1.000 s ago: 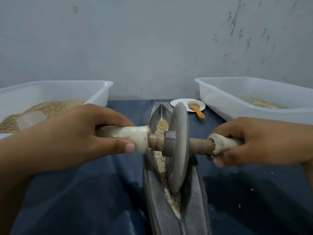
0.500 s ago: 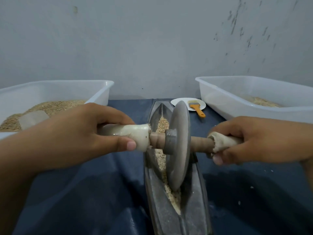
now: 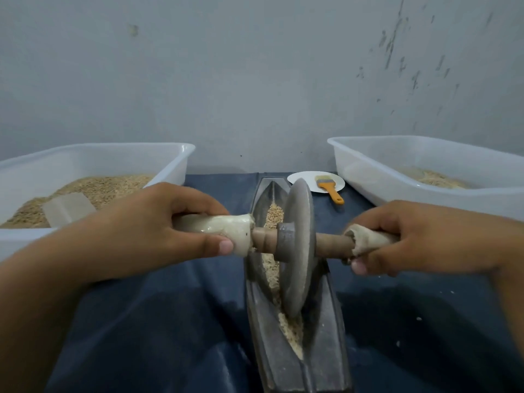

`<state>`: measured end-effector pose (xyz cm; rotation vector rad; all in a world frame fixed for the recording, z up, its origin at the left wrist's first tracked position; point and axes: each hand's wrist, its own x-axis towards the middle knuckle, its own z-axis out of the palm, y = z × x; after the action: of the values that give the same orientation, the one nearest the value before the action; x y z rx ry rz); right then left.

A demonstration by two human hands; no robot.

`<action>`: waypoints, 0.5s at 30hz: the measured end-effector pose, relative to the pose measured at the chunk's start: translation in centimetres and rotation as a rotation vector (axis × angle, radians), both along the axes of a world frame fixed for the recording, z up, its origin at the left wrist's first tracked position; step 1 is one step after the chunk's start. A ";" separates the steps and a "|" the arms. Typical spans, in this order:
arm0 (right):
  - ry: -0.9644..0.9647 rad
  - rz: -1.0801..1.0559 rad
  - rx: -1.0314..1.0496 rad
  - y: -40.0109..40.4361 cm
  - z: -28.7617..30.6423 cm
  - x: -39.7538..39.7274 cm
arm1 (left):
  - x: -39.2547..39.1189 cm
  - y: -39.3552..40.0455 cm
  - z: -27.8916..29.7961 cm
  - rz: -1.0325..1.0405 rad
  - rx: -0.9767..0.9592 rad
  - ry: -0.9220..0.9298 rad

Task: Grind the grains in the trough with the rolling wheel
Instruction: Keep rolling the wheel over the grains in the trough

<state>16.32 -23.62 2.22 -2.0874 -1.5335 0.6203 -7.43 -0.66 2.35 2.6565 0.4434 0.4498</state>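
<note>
A grey metal rolling wheel stands on edge in the long boat-shaped metal trough at the centre. Pale crushed grains lie along the groove in front of and behind the wheel. A wooden axle runs through the wheel, with cloth-wrapped handles at both ends. My left hand grips the left handle. My right hand grips the right handle. The wheel sits about midway along the trough.
A white plastic tub with grain and a clear scoop stands at the left. Another white tub with some grain is at the right. A white plate with an orange-handled brush lies behind the trough. A dark blue cloth covers the table.
The wheel has rolled away from me along the trough, with both hands travelling forward on the handles. More crushed grain shows in the near part of the groove.
</note>
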 end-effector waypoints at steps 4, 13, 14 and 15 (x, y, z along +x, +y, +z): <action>-0.215 -0.182 0.113 1.5 -1.3 0.2 | 1.1 -0.1 -0.9 0.107 0.077 -0.056; 0.070 0.009 -0.064 -0.4 0.1 0.2 | -0.3 0.1 0.3 -0.034 0.017 0.008; 0.068 0.010 -0.065 -0.4 0.0 0.2 | -0.3 0.1 0.2 -0.031 0.018 0.009; 0.025 -0.019 -0.040 -0.2 -0.2 0.3 | -0.2 0.1 0.0 -0.015 0.026 0.001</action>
<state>16.62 -23.78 2.07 -2.1134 -1.4974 0.6728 -7.64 -0.51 2.34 2.6832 0.4209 0.4525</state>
